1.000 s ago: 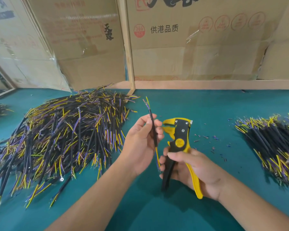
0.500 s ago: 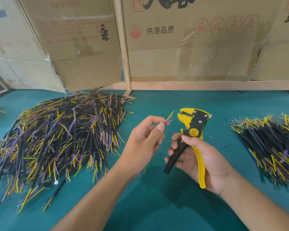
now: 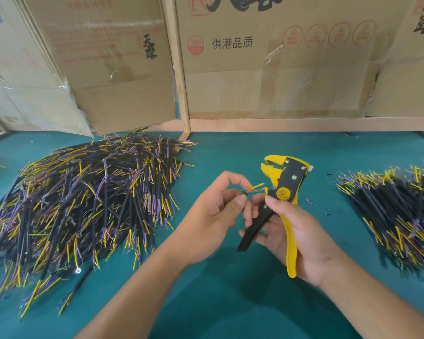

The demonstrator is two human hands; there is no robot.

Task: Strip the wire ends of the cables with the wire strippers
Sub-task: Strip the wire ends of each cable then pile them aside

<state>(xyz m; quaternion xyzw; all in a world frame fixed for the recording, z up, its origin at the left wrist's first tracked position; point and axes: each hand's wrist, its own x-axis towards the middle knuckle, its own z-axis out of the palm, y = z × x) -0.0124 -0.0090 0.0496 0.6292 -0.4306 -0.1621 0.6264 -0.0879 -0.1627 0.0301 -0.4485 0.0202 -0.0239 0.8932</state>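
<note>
The left hand (image 3: 213, 214) is pinching a cable (image 3: 253, 188) by its wire ends — the right hand (image 3: 301, 231) is gripping yellow wire strippers (image 3: 283, 192), handles spread, above the tabletop (image 3: 230, 302)

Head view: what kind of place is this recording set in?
Probably a small wire-harness workshop bench: big cable piles on a green work surface, flattened cardboard cartons as backdrop, yellow wire strippers in the right hand.

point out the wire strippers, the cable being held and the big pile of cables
wire strippers (image 3: 287, 182), head view, black pivot plate
held cable (image 3: 255, 187), head view, yellow wire end
big cable pile (image 3: 83, 204), head view, middle of heap
</note>
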